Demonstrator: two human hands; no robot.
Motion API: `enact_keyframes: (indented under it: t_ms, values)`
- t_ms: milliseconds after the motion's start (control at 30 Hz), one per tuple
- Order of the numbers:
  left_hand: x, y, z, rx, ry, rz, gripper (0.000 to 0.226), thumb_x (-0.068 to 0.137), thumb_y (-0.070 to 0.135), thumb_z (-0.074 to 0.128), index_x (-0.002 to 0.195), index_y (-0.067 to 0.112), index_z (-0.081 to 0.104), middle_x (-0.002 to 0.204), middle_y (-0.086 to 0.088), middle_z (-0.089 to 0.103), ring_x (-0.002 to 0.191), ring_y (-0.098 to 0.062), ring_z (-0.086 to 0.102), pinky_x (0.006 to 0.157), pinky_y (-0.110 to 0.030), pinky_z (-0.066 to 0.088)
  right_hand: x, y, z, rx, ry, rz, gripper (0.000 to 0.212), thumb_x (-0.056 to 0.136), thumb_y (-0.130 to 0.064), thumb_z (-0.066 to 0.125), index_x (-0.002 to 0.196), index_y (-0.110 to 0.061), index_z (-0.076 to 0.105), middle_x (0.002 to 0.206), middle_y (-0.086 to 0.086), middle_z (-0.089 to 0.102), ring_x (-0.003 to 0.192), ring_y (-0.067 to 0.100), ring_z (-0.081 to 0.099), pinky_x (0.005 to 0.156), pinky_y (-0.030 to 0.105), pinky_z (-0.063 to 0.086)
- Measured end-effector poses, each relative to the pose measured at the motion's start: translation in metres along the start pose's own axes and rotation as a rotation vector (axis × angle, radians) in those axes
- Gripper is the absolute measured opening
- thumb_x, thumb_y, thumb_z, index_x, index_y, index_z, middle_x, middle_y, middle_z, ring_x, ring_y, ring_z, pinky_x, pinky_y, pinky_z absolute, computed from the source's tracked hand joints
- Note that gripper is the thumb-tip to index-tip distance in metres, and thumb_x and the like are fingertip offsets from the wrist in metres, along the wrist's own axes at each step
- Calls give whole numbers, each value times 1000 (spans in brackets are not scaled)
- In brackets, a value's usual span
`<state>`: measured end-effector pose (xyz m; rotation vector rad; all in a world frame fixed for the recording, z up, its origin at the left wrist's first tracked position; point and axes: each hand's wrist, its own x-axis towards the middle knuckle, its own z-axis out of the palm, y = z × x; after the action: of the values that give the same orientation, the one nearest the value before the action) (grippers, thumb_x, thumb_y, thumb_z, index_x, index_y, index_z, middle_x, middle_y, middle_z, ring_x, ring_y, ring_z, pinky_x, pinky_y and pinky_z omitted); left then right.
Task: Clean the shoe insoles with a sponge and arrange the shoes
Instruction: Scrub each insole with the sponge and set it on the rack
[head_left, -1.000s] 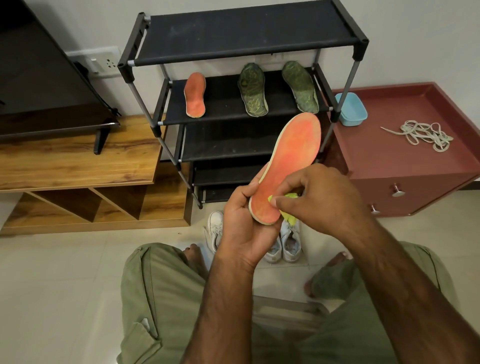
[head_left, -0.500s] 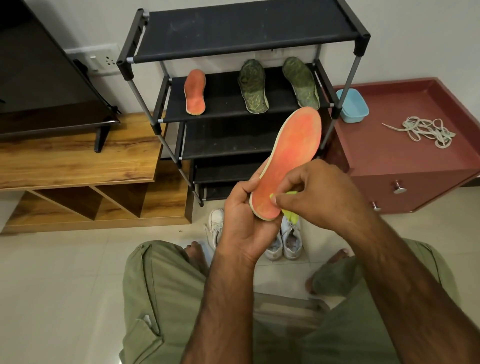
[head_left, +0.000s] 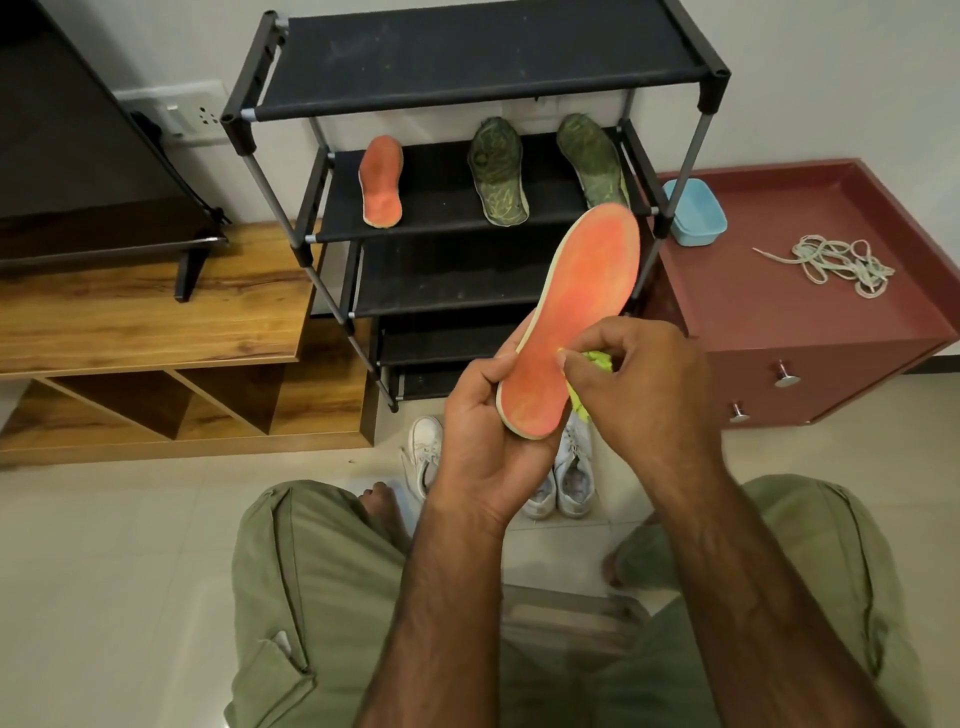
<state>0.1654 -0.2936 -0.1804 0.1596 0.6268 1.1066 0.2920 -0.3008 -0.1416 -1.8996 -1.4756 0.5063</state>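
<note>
My left hand (head_left: 480, 441) grips the heel end of an orange insole (head_left: 576, 306), which tilts up and to the right in front of the black shoe rack (head_left: 467, 67). My right hand (head_left: 644, 384) pinches a yellow-green sponge (head_left: 597, 364) against the insole's right edge near its middle. A second orange insole (head_left: 382, 182) and two dark green insoles (head_left: 498, 176) (head_left: 592, 158) lie on the rack's second shelf. White shoes (head_left: 571, 467) stand on the floor below my hands, partly hidden by them.
A red cabinet (head_left: 779, 322) to the right carries a blue tub (head_left: 696, 213) and a bundle of white laces (head_left: 836, 265). A wooden TV unit (head_left: 145, 322) with a dark screen stands at the left. My knees in green trousers fill the lower view over the tiled floor.
My right hand with the sponge has slid a little up the insole from the heel toward its middle. The left hand keeps the same hold.
</note>
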Motion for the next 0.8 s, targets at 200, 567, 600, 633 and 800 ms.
enact_keyframes:
  t_ms: [200, 567, 600, 633, 800]
  values:
    - [0, -5, -5, 19, -21, -8, 51, 99, 21, 40, 144, 3, 53, 141, -22, 59, 136, -35, 51, 122, -42, 31, 0, 4, -7, 1, -268, 4, 4, 86, -33, 82, 87, -35, 79, 85, -20, 74, 76, -3, 67, 63, 14, 46]
    - [-2, -7, 5, 19, -107, 3, 56, 95, 12, 33, 149, -1, 46, 139, -22, 57, 125, -30, 57, 114, -41, 42, 3, -3, -7, 244, 9, 14, 14, 89, -22, 78, 95, -34, 80, 87, -21, 73, 76, -1, 70, 71, 28, 62]
    - [0, -7, 3, 16, -110, 6, 57, 95, 11, 33, 149, -1, 45, 139, -23, 57, 126, -32, 56, 117, -43, 37, -1, -3, -6, 216, -32, -5, 13, 90, -22, 77, 95, -33, 81, 90, -21, 74, 78, -3, 69, 73, 25, 61]
    - [1, -7, 1, 6, -112, 6, 58, 93, 11, 34, 149, 0, 46, 139, -24, 57, 127, -33, 56, 118, -45, 35, -4, -4, -6, 189, -70, -17, 13, 91, -22, 76, 97, -33, 81, 94, -21, 74, 83, -3, 68, 77, 23, 59]
    - [1, -10, -5, -29, -142, -7, 54, 87, 11, 44, 140, 4, 51, 128, -23, 60, 120, -35, 58, 112, -47, 40, -5, -5, -6, 92, -183, -46, 21, 88, -23, 80, 107, -33, 79, 104, -17, 73, 95, 2, 69, 88, 30, 59]
